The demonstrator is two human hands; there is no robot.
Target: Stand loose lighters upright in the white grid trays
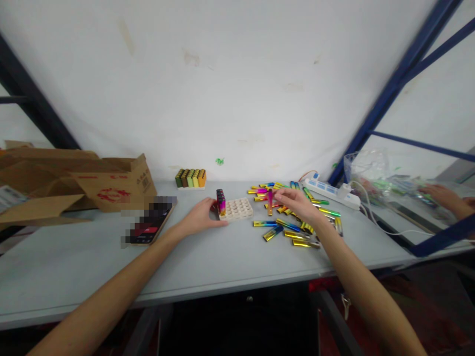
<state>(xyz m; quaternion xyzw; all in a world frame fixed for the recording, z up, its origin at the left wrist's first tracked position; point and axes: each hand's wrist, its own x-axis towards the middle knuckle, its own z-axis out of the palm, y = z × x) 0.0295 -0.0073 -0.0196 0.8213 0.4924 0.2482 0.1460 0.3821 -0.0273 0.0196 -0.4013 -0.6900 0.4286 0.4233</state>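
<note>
A pale tray (pixel 243 209) with rows of round holes lies mid-table. Several pink-and-gold lighters (pixel 221 204) with dark tops stand in a row at its left end. My left hand (pixel 203 216) holds that end of the tray, fingers behind and thumb in front. To the right, my right hand (pixel 296 201) pinches one pink-and-orange lighter (pixel 270 202), upright beside the tray and apart from it. Around and below that hand lie many loose metallic lighters (pixel 301 235) in gold, blue, green and pink.
A filled tray of lighters (pixel 190 179) stands near the wall. At left are an open cardboard box (pixel 115 185) and a phone (pixel 155 221). A white power strip (pixel 332 192) lies at right. Beyond the blue frame (pixel 389 101), another person's hand (pixel 441 196) is near plastic bags.
</note>
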